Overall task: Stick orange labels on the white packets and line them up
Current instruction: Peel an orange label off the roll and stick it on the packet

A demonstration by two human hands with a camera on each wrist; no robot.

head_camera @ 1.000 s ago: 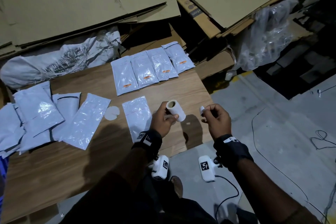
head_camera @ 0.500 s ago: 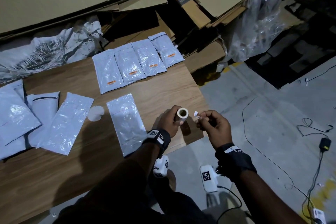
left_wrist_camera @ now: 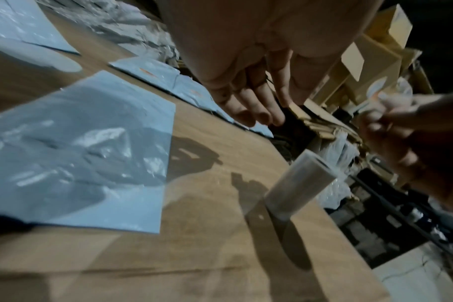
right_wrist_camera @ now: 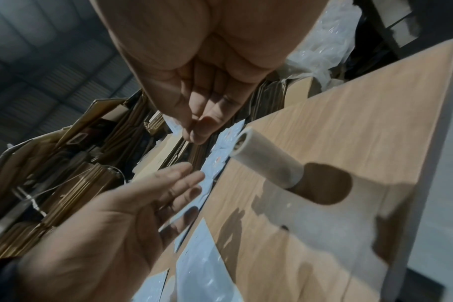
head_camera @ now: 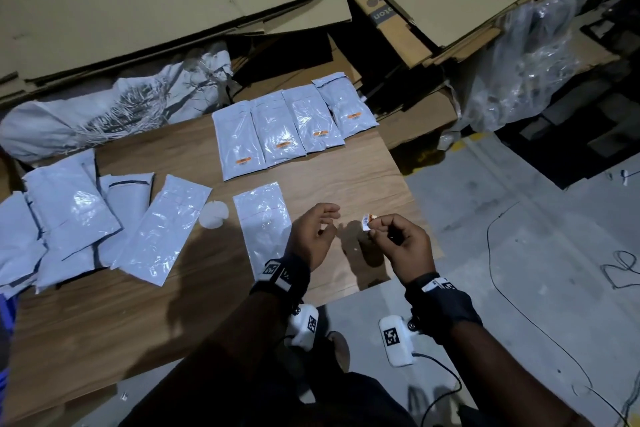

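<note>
The right hand point(head_camera: 401, 246) pinches a peeled orange label point(head_camera: 367, 221) just right of the unlabelled white packet point(head_camera: 265, 224); the left hand point(head_camera: 311, 236) hovers empty, fingers relaxed. Next, I judge, the label must be pressed flat onto that packet, which lies just below the labelled row point(head_camera: 294, 128).

Head camera looks steeply down at the table point(head_camera: 145, 315); both wrist cameras sit low, sharing the label roll point(left_wrist_camera: 301, 183)

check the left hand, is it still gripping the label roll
No, the left hand is open and empty, and the label roll stands on the table.
</note>
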